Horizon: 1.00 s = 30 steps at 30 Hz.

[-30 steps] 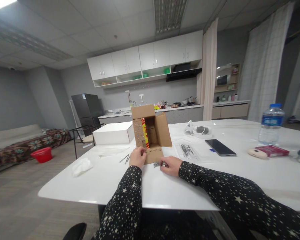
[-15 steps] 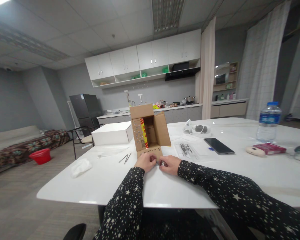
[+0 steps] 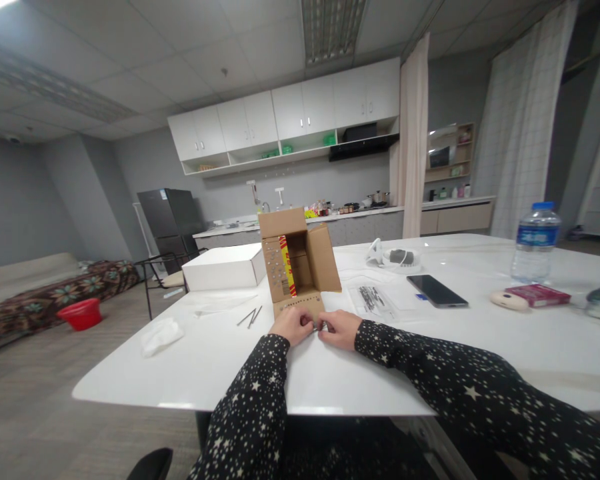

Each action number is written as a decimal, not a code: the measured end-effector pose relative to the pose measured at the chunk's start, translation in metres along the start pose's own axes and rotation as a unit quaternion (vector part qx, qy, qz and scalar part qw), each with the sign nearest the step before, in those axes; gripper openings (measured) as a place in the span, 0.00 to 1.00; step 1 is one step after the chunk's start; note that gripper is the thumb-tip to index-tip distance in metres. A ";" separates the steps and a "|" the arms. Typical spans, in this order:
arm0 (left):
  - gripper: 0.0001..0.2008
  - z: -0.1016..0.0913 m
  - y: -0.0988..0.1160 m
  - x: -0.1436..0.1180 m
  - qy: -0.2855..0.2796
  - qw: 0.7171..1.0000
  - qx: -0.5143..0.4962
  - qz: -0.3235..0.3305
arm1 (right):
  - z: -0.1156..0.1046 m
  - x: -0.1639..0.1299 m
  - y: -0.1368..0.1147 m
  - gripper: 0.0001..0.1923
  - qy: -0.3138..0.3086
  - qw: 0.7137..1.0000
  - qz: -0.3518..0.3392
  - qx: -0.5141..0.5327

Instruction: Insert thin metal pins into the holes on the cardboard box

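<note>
Brown corrugated-cardboard box point(image 3: 301, 259) with spread flaps gapes toward us between the near and far edges of the glossy white table point(image 3: 360, 380), its left flap point(image 3: 274, 270) speckled with small spots beside a yellow-and-red printed strip point(image 3: 288, 267). We curl our left hand point(image 3: 293, 325) over the lower flap point(image 3: 281, 308); our right hand point(image 3: 339, 329) faces it, fingers bent. Whether either grips something we cannot tell. Slim grey metal nails point(image 3: 255, 317) lie left of our hands, a crumpled white tissue point(image 3: 161, 335) nearer the table's left edge, and a smooth, oblong white carton point(image 3: 223, 268) toward the far left corner.
</note>
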<state>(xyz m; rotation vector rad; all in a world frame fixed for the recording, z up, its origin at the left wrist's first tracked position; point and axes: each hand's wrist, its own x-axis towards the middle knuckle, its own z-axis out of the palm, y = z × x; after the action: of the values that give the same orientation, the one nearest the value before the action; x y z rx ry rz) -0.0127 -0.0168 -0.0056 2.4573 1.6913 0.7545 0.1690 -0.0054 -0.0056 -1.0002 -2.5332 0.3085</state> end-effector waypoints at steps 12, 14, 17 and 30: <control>0.10 -0.007 0.012 -0.002 -0.021 0.999 0.032 -0.033 | -0.002 0.000 -0.001 0.08 -0.004 1.000 0.001 -0.007; 0.10 -0.008 0.014 -0.002 -0.023 0.998 0.039 -0.036 | -0.001 0.000 -0.001 0.08 -0.007 1.000 0.002 -0.009; 0.10 -0.008 0.015 -0.002 -0.022 0.998 0.050 -0.037 | 0.000 0.001 0.000 0.09 -0.005 1.000 0.001 -0.008; 0.12 -0.008 0.019 -0.003 -0.028 0.995 0.087 -0.044 | -0.002 0.000 -0.002 0.08 -0.004 1.000 0.003 -0.006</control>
<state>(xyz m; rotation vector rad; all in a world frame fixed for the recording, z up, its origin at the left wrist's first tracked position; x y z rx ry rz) -0.0002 -0.0286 0.0071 2.4659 1.9055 0.5435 0.1686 -0.0068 -0.0034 -1.0133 -2.5418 0.2989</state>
